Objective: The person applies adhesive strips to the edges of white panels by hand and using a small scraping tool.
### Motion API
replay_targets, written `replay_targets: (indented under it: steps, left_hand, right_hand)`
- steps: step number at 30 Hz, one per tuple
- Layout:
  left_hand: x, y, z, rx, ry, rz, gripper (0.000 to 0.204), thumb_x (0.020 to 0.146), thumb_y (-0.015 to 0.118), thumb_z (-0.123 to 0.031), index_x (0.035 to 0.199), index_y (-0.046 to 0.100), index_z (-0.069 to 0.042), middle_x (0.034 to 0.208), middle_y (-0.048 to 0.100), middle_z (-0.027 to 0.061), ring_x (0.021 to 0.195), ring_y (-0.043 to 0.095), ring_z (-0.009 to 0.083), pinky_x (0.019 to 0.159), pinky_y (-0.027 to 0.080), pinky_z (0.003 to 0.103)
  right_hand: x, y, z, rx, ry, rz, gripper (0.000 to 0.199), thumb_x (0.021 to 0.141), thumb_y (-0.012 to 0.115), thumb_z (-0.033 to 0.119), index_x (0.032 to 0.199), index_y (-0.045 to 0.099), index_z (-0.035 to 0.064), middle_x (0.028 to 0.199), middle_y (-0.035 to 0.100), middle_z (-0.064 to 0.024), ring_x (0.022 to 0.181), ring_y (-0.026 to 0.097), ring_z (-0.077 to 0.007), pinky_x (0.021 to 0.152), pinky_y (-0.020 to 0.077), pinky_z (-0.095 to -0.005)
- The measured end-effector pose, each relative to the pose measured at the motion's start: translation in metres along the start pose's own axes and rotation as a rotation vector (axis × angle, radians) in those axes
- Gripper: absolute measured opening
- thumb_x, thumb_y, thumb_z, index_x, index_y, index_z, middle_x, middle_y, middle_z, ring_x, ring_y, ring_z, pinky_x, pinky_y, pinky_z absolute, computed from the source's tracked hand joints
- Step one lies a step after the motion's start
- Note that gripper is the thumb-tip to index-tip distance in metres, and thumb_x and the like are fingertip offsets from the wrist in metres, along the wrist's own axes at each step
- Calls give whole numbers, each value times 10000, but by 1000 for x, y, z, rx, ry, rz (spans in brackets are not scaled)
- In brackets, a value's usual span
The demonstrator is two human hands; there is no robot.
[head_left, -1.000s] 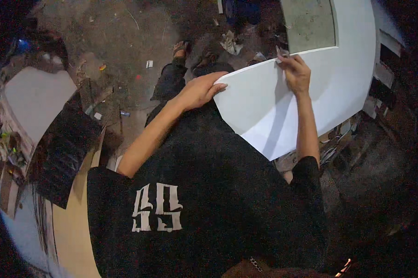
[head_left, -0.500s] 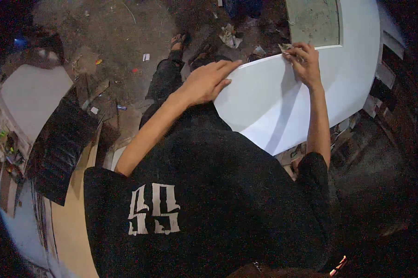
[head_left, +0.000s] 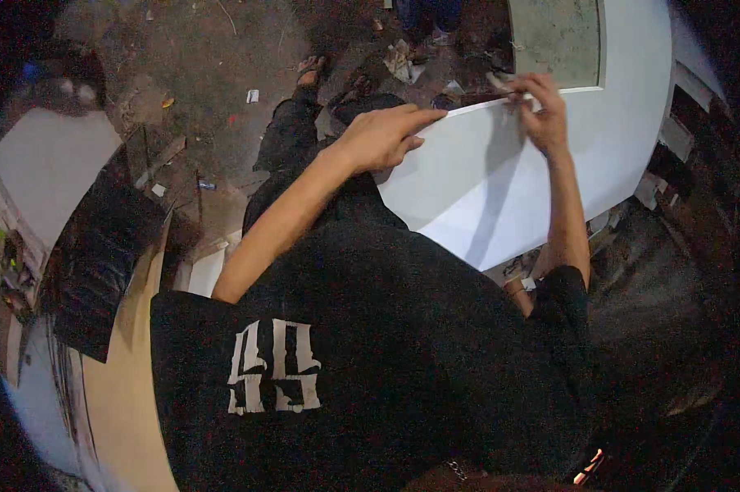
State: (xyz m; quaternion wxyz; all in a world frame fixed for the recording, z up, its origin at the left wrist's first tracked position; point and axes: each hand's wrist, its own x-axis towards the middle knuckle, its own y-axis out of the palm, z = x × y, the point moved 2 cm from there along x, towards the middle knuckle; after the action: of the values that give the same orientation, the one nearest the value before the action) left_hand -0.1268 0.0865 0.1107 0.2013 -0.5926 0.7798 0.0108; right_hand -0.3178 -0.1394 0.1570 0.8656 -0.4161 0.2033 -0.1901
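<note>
A large white panel [head_left: 460, 180] with a rectangular opening lies across my lap. Its far edge runs between the thumb and outstretched fingers of my left hand [head_left: 386, 138], which grips it near the left end. My right hand [head_left: 542, 115] is closed in a pinch at the same edge, left of the opening. Out of its fingers sticks a crumpled greyish scrap [head_left: 499, 82], smeared by motion; whether it is cloth or paper I cannot tell.
Crumpled paper [head_left: 404, 62] and small bits of litter lie on the dirty floor [head_left: 198, 74]. At the left are a pale board [head_left: 54, 172] and a dark ribbed piece [head_left: 108, 254]. A dark rounded object [head_left: 649, 287] stands at the right.
My left hand has slid a little to the right along the panel's edge. The right hand has shifted slightly, and the scrap in it has tilted and blurred.
</note>
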Motion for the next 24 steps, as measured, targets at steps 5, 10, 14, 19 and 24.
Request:
replay_targets:
  steps: [5, 10, 14, 19, 24]
  left_hand:
    - [39, 8, 7, 21, 139, 59, 610, 923, 580, -245, 1492, 364, -225, 1277, 581, 155, 1159, 576, 362, 944, 495, 467]
    - [63, 15, -9, 89, 67, 131, 630, 919, 586, -253, 1503, 352, -232, 1350, 563, 160, 1165, 584, 374, 953, 494, 479]
    - [63, 18, -6, 83, 96, 78, 619, 911, 600, -248, 1490, 383, -230, 1317, 586, 167, 1137, 600, 380, 949, 493, 488]
    - [64, 16, -7, 35, 51, 133, 606, 902, 615, -253, 1474, 414, -229, 1297, 597, 172, 1147, 591, 387, 952, 491, 484]
    - [63, 25, 4, -43, 151, -22, 592, 891, 627, -250, 1456, 448, -242, 1296, 599, 171, 1128, 598, 392, 957, 488, 476]
  right_hand:
    - [4, -10, -2, -78, 28, 168, 289, 773, 702, 37, 1057, 724, 92, 988, 680, -95, 947, 593, -286, 860, 466, -391]
    - [-2, -11, -9, -49, 54, 108, 240, 802, 725, 83, 1041, 736, 95, 956, 675, -82, 914, 595, -267, 859, 454, -382]
    - [-4, -15, -14, -190, -34, 155, 189, 802, 737, 85, 990, 750, 93, 951, 672, -81, 938, 598, -253, 867, 454, -380]
    - [-5, -12, -38, -73, 1, 210, 371, 671, 720, 45, 1028, 746, 145, 1010, 639, -92, 991, 564, -282, 893, 450, -406]
    - [-2, 18, -19, -77, -156, 181, 289, 661, 734, 55, 947, 740, 98, 977, 633, -81, 959, 555, -298, 860, 453, -407]
